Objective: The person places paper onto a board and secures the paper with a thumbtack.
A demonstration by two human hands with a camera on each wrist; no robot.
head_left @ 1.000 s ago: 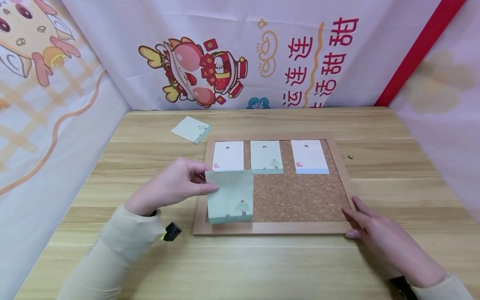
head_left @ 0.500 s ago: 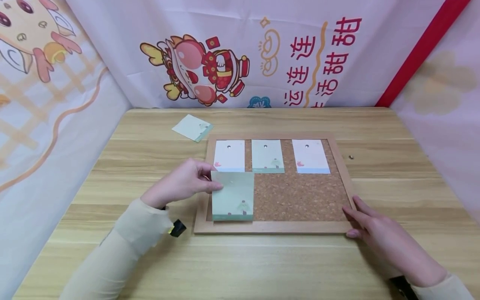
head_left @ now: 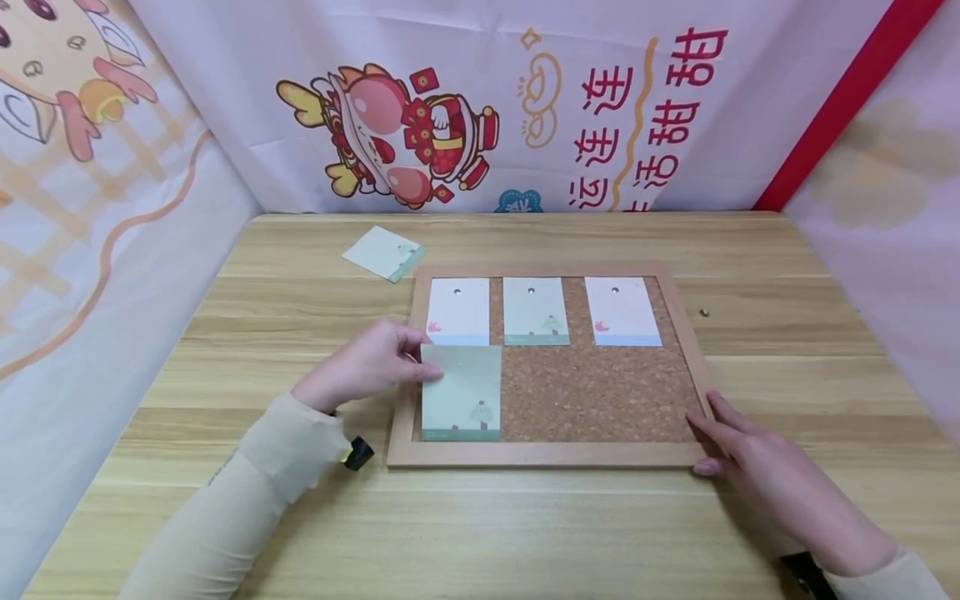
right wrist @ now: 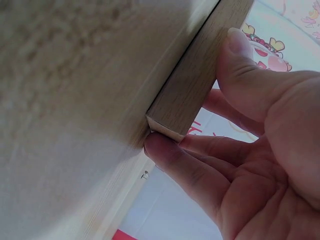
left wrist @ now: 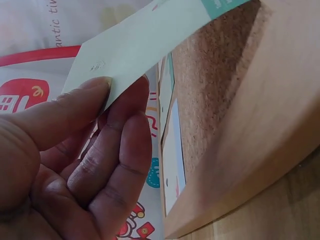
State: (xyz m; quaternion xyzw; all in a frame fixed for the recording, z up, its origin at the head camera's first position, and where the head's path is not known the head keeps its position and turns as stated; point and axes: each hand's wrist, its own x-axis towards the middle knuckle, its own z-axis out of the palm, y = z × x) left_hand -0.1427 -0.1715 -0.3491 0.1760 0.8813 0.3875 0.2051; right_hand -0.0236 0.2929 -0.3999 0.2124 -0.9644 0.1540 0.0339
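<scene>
My left hand [head_left: 371, 364] pinches the left edge of a pale green note sheet [head_left: 461, 387] between thumb and fingers. The sheet overlaps the lower left part of a wood-framed corkboard [head_left: 600, 392]; in the left wrist view the sheet [left wrist: 135, 45] slants out from the fingertips, its far end by the board's frame [left wrist: 260, 125]. Along the board's upper row hang a white note [head_left: 457, 312], a green note [head_left: 536, 312] and another white note [head_left: 624, 312], each with a silver pin. At the lower right corner my right hand [head_left: 772, 479] grips the frame, thumb on its near edge [right wrist: 200, 75].
Another green note sheet [head_left: 381, 252] lies on the wooden table [head_left: 540, 533] behind the board's upper left corner. A small thumbtack [head_left: 703, 313] lies right of the board. Printed cloth [head_left: 465, 50] hangs behind and at both sides.
The left hand has moved slightly right and lowered the green sheet, which now lines up straighter with the board's lower left area. The right hand stays at the corner.
</scene>
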